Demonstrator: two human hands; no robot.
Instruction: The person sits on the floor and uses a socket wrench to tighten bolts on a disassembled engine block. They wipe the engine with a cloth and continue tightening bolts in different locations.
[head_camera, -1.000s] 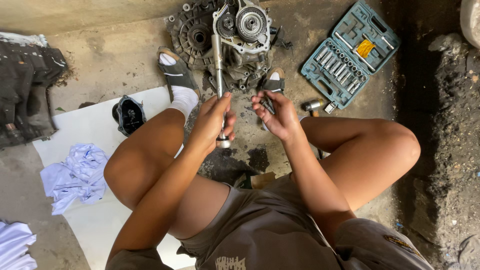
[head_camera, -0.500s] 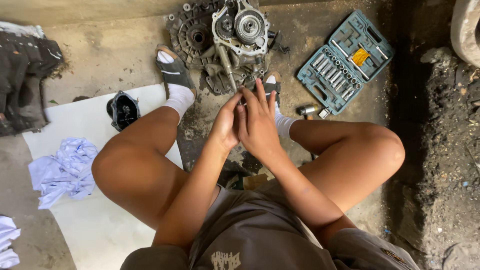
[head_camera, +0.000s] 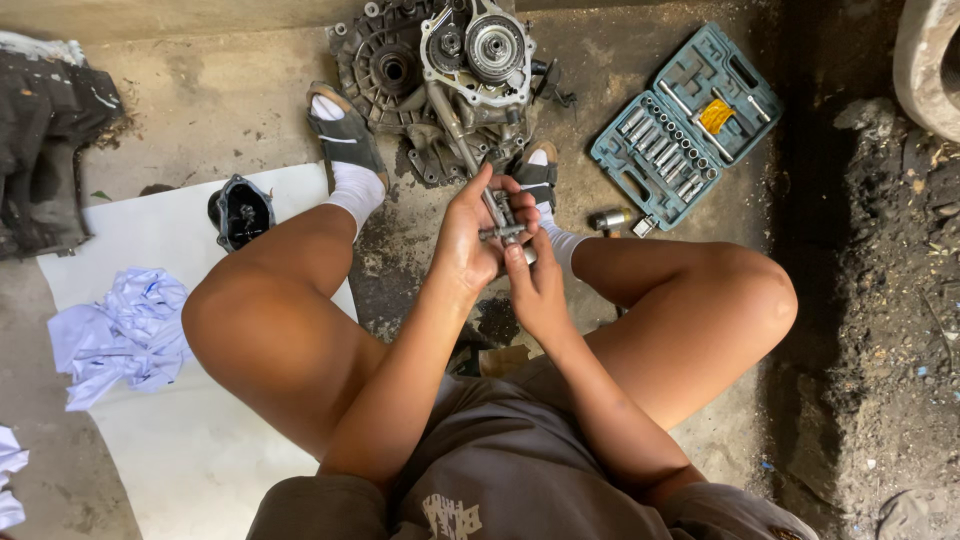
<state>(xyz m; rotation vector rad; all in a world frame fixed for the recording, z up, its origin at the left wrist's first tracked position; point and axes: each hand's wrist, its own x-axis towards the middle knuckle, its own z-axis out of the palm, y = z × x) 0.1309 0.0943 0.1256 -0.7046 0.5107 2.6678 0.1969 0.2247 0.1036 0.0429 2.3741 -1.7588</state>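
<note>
1. Shorts (head_camera: 500, 470): grey, nearest the camera; the person squats with both knees spread.
2. Right hand (head_camera: 535, 285): raised between the knees, fingers pinched on the lower end of the ratchet (head_camera: 500, 215).
3. Left hand (head_camera: 472, 235): just beside and touching the right hand, fingers curled around the ratchet's middle. The ratchet is thus held in both hands, above the floor, its metal shaft slanting up toward the engine (head_camera: 445, 75).
4. White sheet (head_camera: 180, 430): spread on the floor on the person's left, bearing crumpled pale paper (head_camera: 125, 330) and, at its far edge, a small black part (head_camera: 238, 210).
5. Feet: white socks in dark sandals; the left sandal (head_camera: 345, 135) touches the engine.
6. Loose socket (head_camera: 610, 218): on the concrete near the right foot.
7. Engine: an opened casing with exposed gears, lying beyond the hands.
8. Socket case (head_camera: 685, 125): teal, lid open, right of the engine.
9. Dark cloth (head_camera: 50, 140): far left.
</note>
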